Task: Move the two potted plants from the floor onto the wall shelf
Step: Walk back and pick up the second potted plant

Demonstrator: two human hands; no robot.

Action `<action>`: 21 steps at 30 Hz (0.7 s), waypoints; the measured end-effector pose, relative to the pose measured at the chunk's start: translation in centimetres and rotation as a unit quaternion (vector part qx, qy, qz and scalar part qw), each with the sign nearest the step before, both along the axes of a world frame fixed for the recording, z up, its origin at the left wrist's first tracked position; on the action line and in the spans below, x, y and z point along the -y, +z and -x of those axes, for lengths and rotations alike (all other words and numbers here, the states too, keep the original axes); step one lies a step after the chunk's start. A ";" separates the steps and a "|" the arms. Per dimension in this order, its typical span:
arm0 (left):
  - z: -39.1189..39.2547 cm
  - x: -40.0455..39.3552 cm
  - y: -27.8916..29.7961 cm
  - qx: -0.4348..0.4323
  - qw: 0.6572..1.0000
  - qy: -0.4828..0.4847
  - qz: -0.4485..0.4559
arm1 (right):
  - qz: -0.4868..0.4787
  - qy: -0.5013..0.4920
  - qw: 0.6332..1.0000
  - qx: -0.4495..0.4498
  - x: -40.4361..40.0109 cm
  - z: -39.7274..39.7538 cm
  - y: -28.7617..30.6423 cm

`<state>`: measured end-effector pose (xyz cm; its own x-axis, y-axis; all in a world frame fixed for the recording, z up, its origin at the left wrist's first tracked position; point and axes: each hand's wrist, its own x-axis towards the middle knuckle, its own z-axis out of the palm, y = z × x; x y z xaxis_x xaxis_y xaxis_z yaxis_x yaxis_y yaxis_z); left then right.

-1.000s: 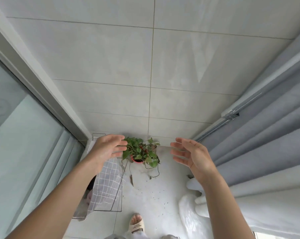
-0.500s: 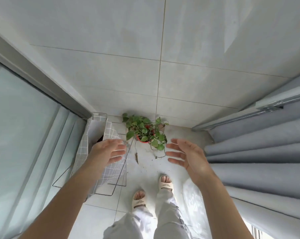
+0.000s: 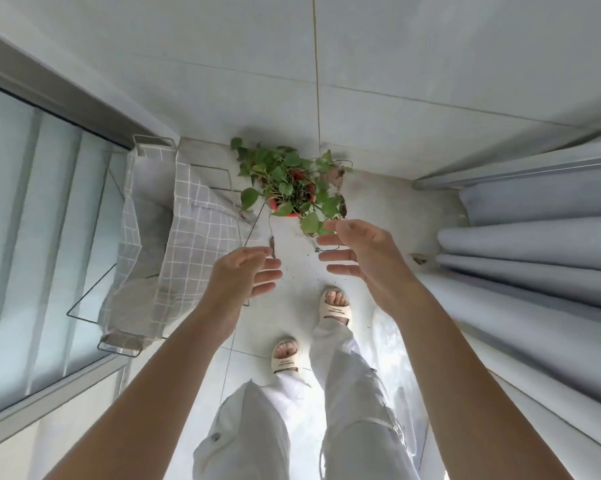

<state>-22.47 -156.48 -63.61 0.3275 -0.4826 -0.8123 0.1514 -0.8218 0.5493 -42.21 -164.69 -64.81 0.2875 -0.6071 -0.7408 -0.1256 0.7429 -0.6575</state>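
A leafy green plant in a red pot (image 3: 290,188) stands on the floor against the tiled wall, its vines trailing over the rim. Behind it to the right a second, brownish pot (image 3: 333,173) peeks out, mostly hidden by leaves. My left hand (image 3: 245,275) hovers below and left of the plant, fingers relaxed and spread, holding nothing. My right hand (image 3: 358,251) reaches in from the right with its fingertips close to the lowest leaves, open and empty. No shelf is in view.
A wire rack draped with grey checked cloth (image 3: 185,237) stands left of the plant beside a glass door (image 3: 39,216). Grey curtains (image 3: 534,258) hang at the right. My sandalled feet (image 3: 333,306) stand on the pale floor, with soil crumbs scattered near them.
The view has tilted down, showing my legs and feet. Both hands have dropped lower and closer together toward the red-potted plant, still empty.
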 end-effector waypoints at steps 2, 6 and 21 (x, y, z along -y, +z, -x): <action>0.8 0.6 -2.4 -0.005 1.000 -0.001 -0.010 | -0.008 0.000 1.000 -0.006 0.2 -0.3 -2.5; 0.8 1.9 -7.1 0.005 1.000 0.017 -0.026 | -0.022 0.003 1.000 -0.014 -0.1 -1.4 -7.3; -2.1 -0.4 -28.2 0.001 0.998 0.061 -0.017 | -0.013 -0.060 0.998 0.005 -1.1 -7.1 -26.0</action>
